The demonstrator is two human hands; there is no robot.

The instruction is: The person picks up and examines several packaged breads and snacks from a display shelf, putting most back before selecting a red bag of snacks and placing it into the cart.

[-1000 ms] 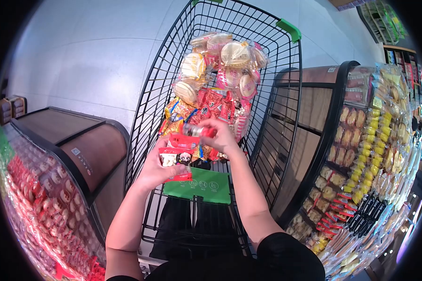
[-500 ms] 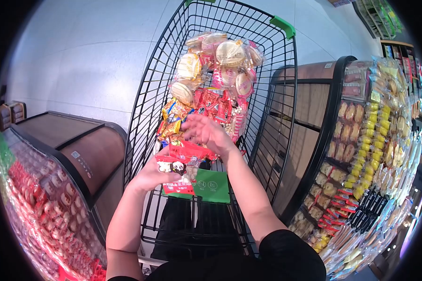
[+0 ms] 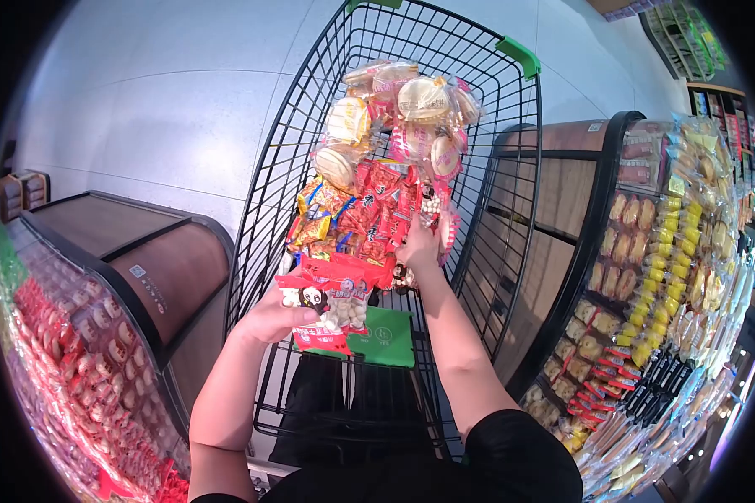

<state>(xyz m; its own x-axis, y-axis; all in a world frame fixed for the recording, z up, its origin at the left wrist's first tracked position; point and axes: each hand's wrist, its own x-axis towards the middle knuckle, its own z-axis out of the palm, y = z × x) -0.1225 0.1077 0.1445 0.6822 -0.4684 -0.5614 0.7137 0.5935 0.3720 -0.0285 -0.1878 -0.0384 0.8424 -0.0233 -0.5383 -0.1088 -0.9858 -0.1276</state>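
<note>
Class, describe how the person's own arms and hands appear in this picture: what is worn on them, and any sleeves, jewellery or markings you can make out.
Both forearms are bare. The left hand and right hand wear no gloves, and no rings, watch or bracelet can be made out. A dark, black-looking garment shows at the bottom of the view, at the right upper arm; on the left arm no sleeve is visible.

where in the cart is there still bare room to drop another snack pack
Bare wire shows along the cart left wall, beside the snack pile. The middle and right wall are heaped; the right hand reaches in there, and the left hand holds red packs.
</note>
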